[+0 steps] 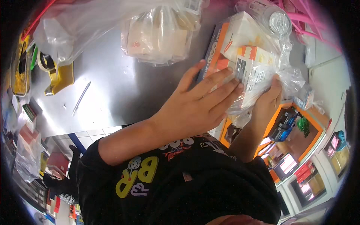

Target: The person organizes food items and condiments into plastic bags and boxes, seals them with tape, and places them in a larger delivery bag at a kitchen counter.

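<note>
My left hand (197, 104) lies with its fingers spread over a clear plastic bag (254, 87) that holds boxes. At the bag's right side is my right hand (267, 98), its thumb against the plastic; whether its hidden fingers grip the film cannot be told. Among the boxes are a white carton (242, 33) and a small orange and yellow one (257, 53). Beside them, by my left fingertips, stands an orange and dark blue box (216, 47). A clear container with a round metal lid (278, 24) lies behind, under plastic film.
On the metal table (104, 70) are a bagged cardboard box (157, 42), a pen (81, 98), a yellow tape dispenser (63, 77) and a yellow-black case (21, 70). Plastic film (64, 36) covers the back left. A pink basket (306, 21) stands back right, above an orange-edged desk (309, 118).
</note>
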The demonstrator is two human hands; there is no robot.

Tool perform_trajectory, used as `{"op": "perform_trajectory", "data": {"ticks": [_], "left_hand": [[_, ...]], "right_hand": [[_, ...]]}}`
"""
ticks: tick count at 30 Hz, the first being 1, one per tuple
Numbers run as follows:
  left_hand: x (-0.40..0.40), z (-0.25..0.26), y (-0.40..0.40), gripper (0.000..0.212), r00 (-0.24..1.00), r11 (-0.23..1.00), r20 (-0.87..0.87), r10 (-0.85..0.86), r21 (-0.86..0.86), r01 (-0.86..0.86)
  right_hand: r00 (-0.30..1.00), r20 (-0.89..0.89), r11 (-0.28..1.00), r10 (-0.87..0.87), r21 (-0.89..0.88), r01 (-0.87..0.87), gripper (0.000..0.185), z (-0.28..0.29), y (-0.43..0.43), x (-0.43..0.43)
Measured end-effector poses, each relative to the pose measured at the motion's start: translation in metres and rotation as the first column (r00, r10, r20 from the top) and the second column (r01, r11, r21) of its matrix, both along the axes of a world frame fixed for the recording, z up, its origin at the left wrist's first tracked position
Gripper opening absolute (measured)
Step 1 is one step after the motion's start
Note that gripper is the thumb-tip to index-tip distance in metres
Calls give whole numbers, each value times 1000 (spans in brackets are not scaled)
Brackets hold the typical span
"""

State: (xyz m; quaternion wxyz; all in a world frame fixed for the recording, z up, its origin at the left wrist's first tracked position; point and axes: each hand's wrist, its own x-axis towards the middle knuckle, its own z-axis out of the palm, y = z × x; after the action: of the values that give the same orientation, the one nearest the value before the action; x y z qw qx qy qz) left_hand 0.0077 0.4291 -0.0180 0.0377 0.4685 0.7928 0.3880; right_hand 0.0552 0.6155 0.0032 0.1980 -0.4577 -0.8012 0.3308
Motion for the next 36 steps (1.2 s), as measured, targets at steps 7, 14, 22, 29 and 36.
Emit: {"op": "perform_trajectory", "data": {"ticks": [7, 14, 22, 29, 36], "left_hand": [[17, -13, 2, 64, 997, 999, 67, 24, 28, -26], [17, -19, -8, 64, 993, 999, 114, 7, 46, -12], [52, -13, -85, 52, 982, 996, 177, 67, 40, -75], [77, 7, -134, 31, 893, 992, 433, -122, 75, 99], [63, 62, -144, 21, 937, 950, 153, -313, 34, 311]], "right_hand": [[997, -72, 998, -39, -42, 36, 48, -4, 0, 4], [997, -74, 999, -17, 27, 19, 46, -17, 3, 11], [870, 406, 813, 279, 382, -439, 33, 22, -9, -17], [836, 225, 675, 500, 504, -539, 31, 45, 6, 2], [930, -295, 905, 221, 418, -82, 29, 152, -35, 136]]}}
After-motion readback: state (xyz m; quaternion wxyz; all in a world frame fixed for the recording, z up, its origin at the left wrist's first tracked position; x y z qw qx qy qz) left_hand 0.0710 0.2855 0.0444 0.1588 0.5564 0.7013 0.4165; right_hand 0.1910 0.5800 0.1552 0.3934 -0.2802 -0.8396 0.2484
